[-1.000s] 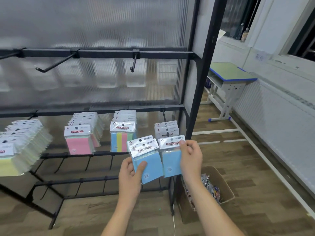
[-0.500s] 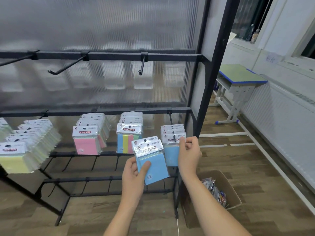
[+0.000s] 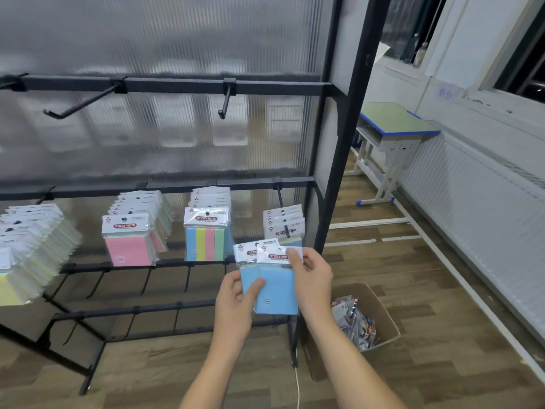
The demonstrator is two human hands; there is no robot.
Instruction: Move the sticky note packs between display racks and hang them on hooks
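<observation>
My left hand [image 3: 236, 299] grips a small stack of blue sticky note packs [image 3: 272, 286] from below, thumb across the front. My right hand [image 3: 312, 276] pinches the white header card of the front blue pack at its top right. Just behind, a few blue packs [image 3: 283, 221] hang on the rightmost hook [image 3: 281, 202] of the black display rack [image 3: 348, 143]. Further left on the same rail hang striped multicolour packs [image 3: 208, 233], pink packs [image 3: 128, 240] and yellow packs [image 3: 26, 249]. Two bare hooks [image 3: 225, 101] stick out from the upper rail.
An open cardboard box [image 3: 380, 323] holding small wrapped items sits on the wooden floor at the rack's right foot. A school desk [image 3: 395, 122] with a green top stands by the white wall on the right. Bare lower rack bars [image 3: 132, 309] run under the hanging packs.
My right hand has pulled a blue pack off the rightmost hook and brought it against the stack in my left hand. The view has shifted slightly to the right.
</observation>
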